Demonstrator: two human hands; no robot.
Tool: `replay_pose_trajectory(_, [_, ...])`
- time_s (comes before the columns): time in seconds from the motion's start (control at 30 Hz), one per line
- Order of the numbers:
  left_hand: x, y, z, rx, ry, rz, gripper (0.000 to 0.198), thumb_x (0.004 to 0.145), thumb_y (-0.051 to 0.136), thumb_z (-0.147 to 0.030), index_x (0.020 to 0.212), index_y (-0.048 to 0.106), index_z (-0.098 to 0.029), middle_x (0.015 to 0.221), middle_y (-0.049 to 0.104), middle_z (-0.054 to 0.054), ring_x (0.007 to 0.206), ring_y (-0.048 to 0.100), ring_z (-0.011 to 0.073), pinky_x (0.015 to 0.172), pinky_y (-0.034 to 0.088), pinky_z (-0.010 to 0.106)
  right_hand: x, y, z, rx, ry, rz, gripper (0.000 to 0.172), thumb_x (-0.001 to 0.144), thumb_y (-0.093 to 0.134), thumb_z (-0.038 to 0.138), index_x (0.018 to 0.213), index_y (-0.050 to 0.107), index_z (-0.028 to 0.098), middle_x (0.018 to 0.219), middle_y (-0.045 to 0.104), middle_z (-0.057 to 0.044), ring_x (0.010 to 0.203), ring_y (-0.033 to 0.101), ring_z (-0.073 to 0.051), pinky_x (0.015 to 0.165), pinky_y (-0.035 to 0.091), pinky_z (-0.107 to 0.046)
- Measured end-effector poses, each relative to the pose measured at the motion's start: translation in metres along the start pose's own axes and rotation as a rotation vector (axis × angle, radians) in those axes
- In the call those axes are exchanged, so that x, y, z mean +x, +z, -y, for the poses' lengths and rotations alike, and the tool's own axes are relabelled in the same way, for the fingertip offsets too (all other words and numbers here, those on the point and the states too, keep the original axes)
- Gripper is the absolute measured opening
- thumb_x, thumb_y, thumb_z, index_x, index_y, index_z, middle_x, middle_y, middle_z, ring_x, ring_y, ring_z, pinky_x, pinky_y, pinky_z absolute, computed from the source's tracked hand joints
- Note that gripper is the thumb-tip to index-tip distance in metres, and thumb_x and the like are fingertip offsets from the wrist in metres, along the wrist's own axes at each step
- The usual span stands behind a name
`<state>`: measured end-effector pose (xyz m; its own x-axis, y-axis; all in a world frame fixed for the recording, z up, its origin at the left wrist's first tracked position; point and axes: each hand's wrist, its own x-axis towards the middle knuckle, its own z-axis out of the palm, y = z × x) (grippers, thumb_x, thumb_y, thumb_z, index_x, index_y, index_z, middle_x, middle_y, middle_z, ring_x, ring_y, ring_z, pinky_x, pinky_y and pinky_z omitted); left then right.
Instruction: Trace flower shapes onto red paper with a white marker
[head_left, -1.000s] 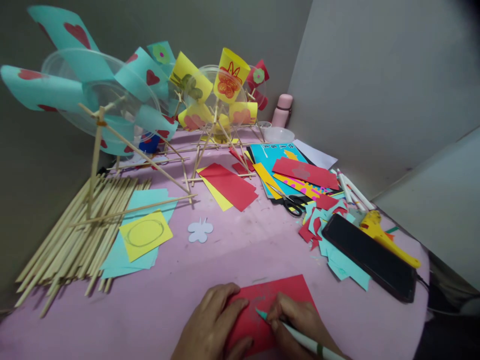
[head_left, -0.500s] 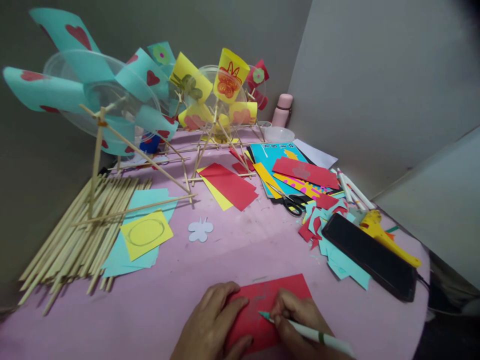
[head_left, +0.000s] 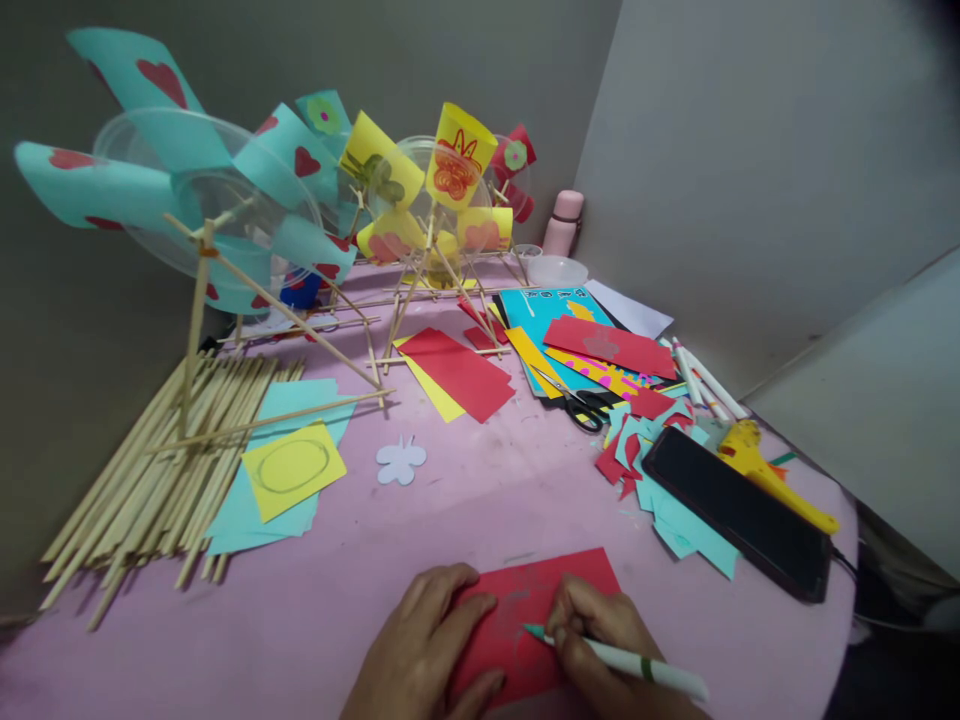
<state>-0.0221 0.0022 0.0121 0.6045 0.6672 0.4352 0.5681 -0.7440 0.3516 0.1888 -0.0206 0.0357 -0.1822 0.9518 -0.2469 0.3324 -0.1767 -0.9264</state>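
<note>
**Pink tabletop (head_left: 360, 545): marker (head_left: 616, 659) on red paper (head_left: 525, 660)**

Right hand (head_left: 596, 640) pinches the marker, its teal tip (head_left: 534, 632) slightly further right than half a second ago, suggesting a stroke under way. Spread flat, the left hand (head_left: 424, 640) covers the paper's left side. Beyond lie a butterfly cutout (head_left: 400, 462), scissors (head_left: 570, 396) and phone (head_left: 739, 515), clear of the tip.
</note>
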Motion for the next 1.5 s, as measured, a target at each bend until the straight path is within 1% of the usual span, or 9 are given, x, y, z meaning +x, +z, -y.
replay_pose_trajectory(0.33, [0.002,-0.001,-0.001,0.005,-0.019,0.01,0.033,0.084,0.061,-0.034,0.114,0.056,-0.021,0.11,0.062,0.01,0.097,0.061,0.0208,0.077,0.055,0.028,0.0,0.001,-0.008,0.019,-0.004,-0.001,0.008,0.071,0.039,0.027,0.064,0.04,0.023,0.048,0.034,0.008,0.042,0.031,-0.01,0.043,0.021,-0.023])
replay_pose_trajectory(0.57, [0.001,0.001,-0.001,0.009,-0.005,0.008,0.034,0.084,0.062,-0.034,0.113,0.057,-0.018,0.109,0.061,0.011,0.097,0.061,0.0208,0.077,0.055,0.028,-0.001,0.0,-0.006,0.015,-0.003,0.004,0.008,0.071,0.038,0.028,0.064,0.04,0.023,0.049,0.033,0.008,0.042,0.03,-0.011,0.043,0.021,-0.024])
replay_pose_trajectory(0.8, [0.001,0.0,-0.001,-0.002,-0.026,0.007,0.034,0.084,0.062,-0.034,0.115,0.057,-0.022,0.11,0.062,0.01,0.098,0.061,0.0214,0.078,0.055,0.029,-0.002,-0.001,-0.008,0.037,-0.056,-0.002,0.009,0.073,0.042,0.028,0.065,0.041,0.023,0.048,0.032,0.008,0.042,0.029,-0.01,0.044,0.018,-0.023])
replay_pose_trajectory(0.87, [0.002,-0.001,-0.001,-0.011,-0.027,0.01,0.034,0.083,0.062,-0.033,0.115,0.057,-0.022,0.109,0.062,0.01,0.097,0.061,0.0214,0.078,0.055,0.029,-0.004,-0.002,-0.009,0.08,-0.036,-0.033,0.012,0.074,0.044,0.03,0.065,0.043,0.022,0.048,0.03,0.009,0.043,0.027,-0.01,0.045,0.018,-0.024])
replay_pose_trajectory(0.93, [0.002,-0.001,-0.001,-0.013,-0.029,0.017,0.034,0.082,0.063,-0.032,0.113,0.058,-0.021,0.109,0.062,0.01,0.097,0.062,0.0213,0.078,0.055,0.028,-0.005,-0.004,-0.01,0.14,0.013,-0.078,0.015,0.074,0.045,0.033,0.064,0.045,0.022,0.048,0.031,0.009,0.045,0.027,-0.01,0.045,0.019,-0.024])
replay_pose_trajectory(1.03, [0.003,-0.002,-0.001,-0.011,-0.042,0.014,0.034,0.081,0.064,-0.031,0.113,0.058,-0.022,0.108,0.063,0.01,0.096,0.062,0.0211,0.078,0.055,0.028,-0.005,-0.004,-0.013,0.185,0.07,-0.119,0.017,0.074,0.047,0.035,0.063,0.044,0.022,0.048,0.032,0.008,0.046,0.027,-0.01,0.046,0.02,-0.024])
replay_pose_trajectory(1.2, [0.001,-0.001,-0.001,-0.001,-0.015,0.002,0.033,0.082,0.062,-0.03,0.114,0.058,-0.021,0.109,0.062,0.01,0.096,0.062,0.0207,0.078,0.055,0.027,-0.004,0.0,-0.015,0.108,0.019,-0.135,0.017,0.075,0.048,0.035,0.065,0.044,0.022,0.048,0.03,0.009,0.046,0.027,-0.01,0.047,0.018,-0.024])
replay_pose_trajectory(1.37, [-0.003,0.004,0.003,0.0,0.017,-0.021,0.034,0.083,0.06,-0.033,0.114,0.058,-0.021,0.108,0.062,0.01,0.095,0.061,0.0207,0.076,0.055,0.027,-0.004,0.0,-0.01,0.072,0.007,-0.106,0.015,0.077,0.047,0.034,0.068,0.043,0.022,0.05,0.031,0.009,0.046,0.028,-0.011,0.046,0.019,-0.024])
replay_pose_trajectory(1.5, [-0.002,0.003,0.004,0.005,-0.02,0.013,0.035,0.081,0.063,-0.033,0.115,0.058,-0.024,0.109,0.062,0.009,0.096,0.061,0.0209,0.077,0.055,0.028,-0.003,0.0,-0.006,0.04,0.007,-0.1,0.016,0.077,0.047,0.035,0.067,0.044,0.022,0.051,0.033,0.008,0.046,0.029,-0.011,0.047,0.02,-0.024])
